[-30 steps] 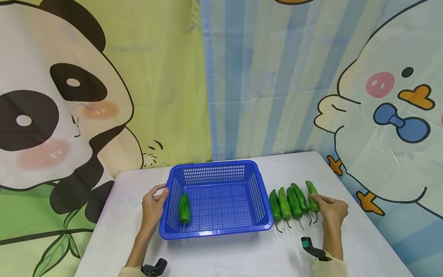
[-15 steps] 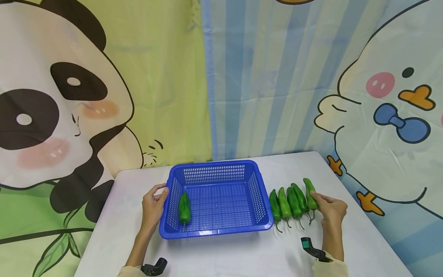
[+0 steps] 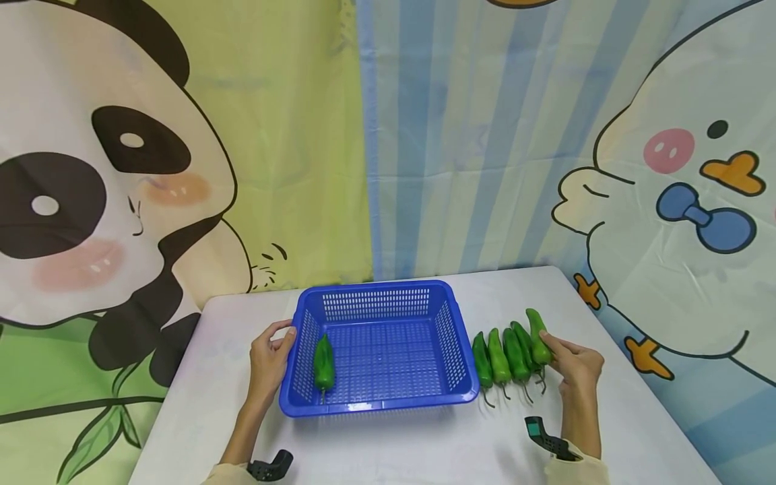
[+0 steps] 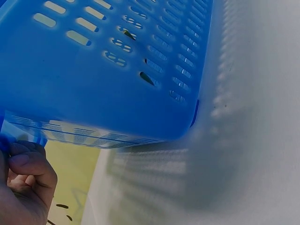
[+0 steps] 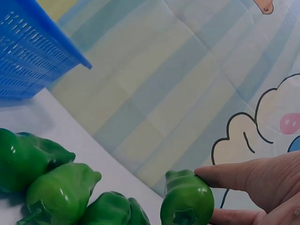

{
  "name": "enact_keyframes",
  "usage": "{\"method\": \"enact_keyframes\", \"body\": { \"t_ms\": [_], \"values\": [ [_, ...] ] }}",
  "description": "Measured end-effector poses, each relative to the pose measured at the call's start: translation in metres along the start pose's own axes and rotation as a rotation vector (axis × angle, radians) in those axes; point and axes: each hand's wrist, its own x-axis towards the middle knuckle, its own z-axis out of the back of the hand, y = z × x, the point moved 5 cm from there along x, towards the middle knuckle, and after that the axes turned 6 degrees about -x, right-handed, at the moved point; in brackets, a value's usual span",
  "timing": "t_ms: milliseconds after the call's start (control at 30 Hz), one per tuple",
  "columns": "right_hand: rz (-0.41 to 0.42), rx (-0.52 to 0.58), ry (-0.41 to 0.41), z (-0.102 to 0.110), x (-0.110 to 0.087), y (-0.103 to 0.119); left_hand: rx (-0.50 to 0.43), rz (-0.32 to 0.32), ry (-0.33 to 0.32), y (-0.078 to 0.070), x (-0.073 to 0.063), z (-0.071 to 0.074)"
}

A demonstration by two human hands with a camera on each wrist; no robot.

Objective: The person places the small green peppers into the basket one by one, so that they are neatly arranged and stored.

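Note:
A blue plastic basket with slotted walls stands on the white table, and one green pepper lies inside it at the left. My left hand grips the basket's left rim; the left wrist view shows its fingers curled at that rim. To the basket's right, several green peppers lie side by side in a row. At the row's right end my right hand pinches a green pepper between thumb and fingers. In the head view that pepper overlaps its neighbour; whether they touch I cannot tell.
The white table ends at the back against hanging cloths, a green one with a panda and a blue striped one with a white bird. A dark wrist device sits on each wrist.
My right hand has moved slightly left with the pinched pepper, closing the gap to the row. The left hand and the basket stay where they were.

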Motion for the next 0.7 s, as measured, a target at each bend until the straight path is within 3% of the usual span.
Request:
{"method": "enact_keyframes", "body": {
  "t_ms": [400,700],
  "values": [
    [0.024,0.068,0.028,-0.008,-0.009,0.007,-0.004,0.002,0.000,-0.001,0.000,0.000],
    [0.034,0.048,0.039,-0.014,-0.015,0.010,-0.013,0.007,0.010,0.000,0.000,0.000]
  ]
}}
